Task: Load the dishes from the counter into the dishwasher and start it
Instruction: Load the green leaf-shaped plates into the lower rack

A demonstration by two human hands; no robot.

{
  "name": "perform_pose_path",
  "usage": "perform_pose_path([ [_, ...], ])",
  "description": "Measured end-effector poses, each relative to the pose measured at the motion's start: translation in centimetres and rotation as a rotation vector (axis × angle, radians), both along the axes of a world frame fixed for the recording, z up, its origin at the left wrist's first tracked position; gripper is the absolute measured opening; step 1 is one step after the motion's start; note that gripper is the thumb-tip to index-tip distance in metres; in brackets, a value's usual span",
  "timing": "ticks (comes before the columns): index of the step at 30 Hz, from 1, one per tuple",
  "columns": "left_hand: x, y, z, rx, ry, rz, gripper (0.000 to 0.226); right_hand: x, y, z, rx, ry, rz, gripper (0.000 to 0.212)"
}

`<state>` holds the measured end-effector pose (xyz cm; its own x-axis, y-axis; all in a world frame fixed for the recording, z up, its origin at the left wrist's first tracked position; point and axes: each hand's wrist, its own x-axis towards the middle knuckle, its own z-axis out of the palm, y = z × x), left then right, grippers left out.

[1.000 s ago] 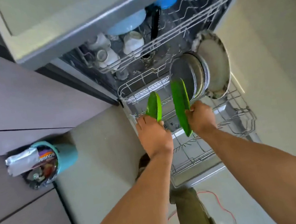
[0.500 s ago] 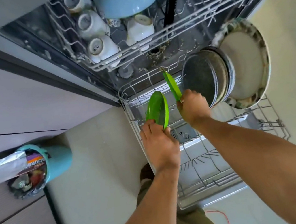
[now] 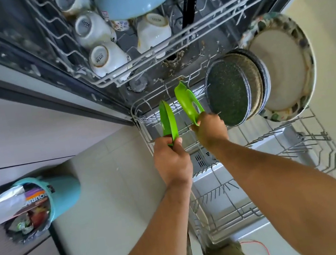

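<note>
- The left hand (image 3: 173,161) fingers pinch the left green plate (image 3: 168,119) by its rim.
- The right hand (image 3: 210,131) fingers grip the right green plate (image 3: 187,102); both plates are over the lower rack (image 3: 308,141).
- Best slot each plate edge-on between tines, upright, beside the dark plates (image 3: 230,96).

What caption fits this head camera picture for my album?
Left hand holds the left green plate, right hand the right green plate, over the lower rack.

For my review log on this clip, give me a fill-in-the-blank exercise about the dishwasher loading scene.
The left hand grips the left plate, the right hand the right plate; both plates are ____.
In the upper rack, the white mugs stand ____.
The speckled plate in the lower rack stands to the ____ of the right plate.
Missing words: green; upside down; right.
</note>
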<state>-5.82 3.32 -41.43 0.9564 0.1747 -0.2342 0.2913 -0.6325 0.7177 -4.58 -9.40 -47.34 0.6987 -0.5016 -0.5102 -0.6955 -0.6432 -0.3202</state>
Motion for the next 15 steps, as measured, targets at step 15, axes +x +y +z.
perform_pose_path([
  [15,2.1,1.0,1.1,-0.255,0.191,0.450,0.029,-8.0,6.0,4.1,0.434,-0.187,-0.139,0.056],
])
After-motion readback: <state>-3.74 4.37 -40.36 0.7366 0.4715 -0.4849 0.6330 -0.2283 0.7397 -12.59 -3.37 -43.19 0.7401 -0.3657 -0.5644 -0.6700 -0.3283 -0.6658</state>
